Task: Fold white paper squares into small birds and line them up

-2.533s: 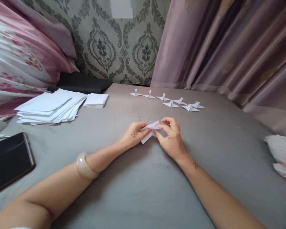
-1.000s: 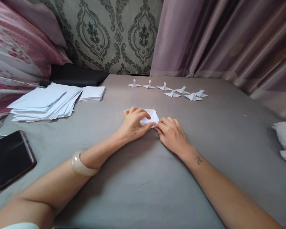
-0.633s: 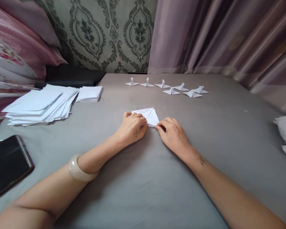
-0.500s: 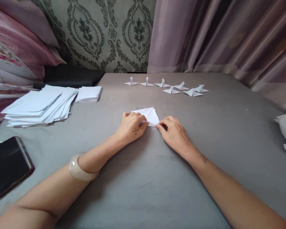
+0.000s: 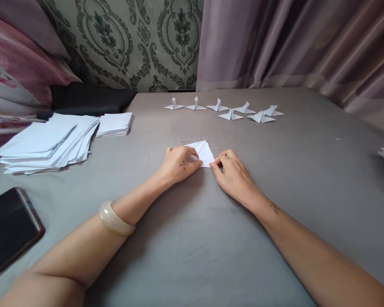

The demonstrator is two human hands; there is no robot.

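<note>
A folded sheet of white paper [image 5: 205,152] with crease lines lies flat on the grey cloth surface, between my hands. My left hand [image 5: 183,163] covers its left part, thumb and fingertips pressing on the near edge. At the near right corner, my right hand [image 5: 231,174] pinches the paper between thumb and index finger. The paper under my left fingers is hidden.
Several folded paper birds [image 5: 218,105] stand at the back. A stack of large white sheets [image 5: 45,143] and a smaller stack of paper squares [image 5: 114,124] lie on the left. Closer in, a dark phone [image 5: 13,230] rests at the left edge.
My left hand has slid slightly right along the paper's near edge, covering more of it. My right hand stays at the corner. The camera view has shifted a little.
</note>
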